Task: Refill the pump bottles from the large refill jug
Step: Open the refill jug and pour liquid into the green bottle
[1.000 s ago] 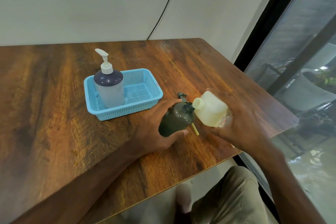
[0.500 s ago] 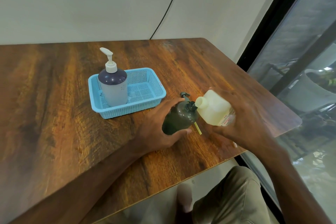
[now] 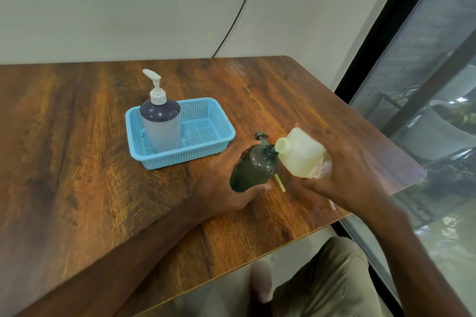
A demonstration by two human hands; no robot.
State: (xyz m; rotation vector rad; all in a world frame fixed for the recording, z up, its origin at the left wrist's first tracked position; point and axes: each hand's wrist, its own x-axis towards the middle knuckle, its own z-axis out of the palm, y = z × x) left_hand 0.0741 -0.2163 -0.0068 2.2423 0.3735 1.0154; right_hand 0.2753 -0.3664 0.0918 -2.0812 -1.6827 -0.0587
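My left hand (image 3: 221, 180) grips a dark green bottle (image 3: 253, 168) with its pump off and its open neck tilted right. In my right hand (image 3: 342, 172) is the pale yellow refill jug (image 3: 301, 153), tipped left so its open spout almost touches the bottle's neck. The dark pump head (image 3: 260, 135) lies on the table behind the bottle, and its yellowish tube (image 3: 280, 183) shows below the bottle. A second pump bottle (image 3: 161, 123), dark-topped with a white pump, stands upright in the left half of a blue basket (image 3: 206, 149).
The wooden table (image 3: 77, 162) ends at a near edge close to my knee and at a right edge by a glass window (image 3: 425, 85). A black cable (image 3: 239, 8) runs down the wall behind.
The jug and green bottle stay together in my hands, shifting only slightly as the view moves. The jug's spout sits a little closer to the bottle's neck.
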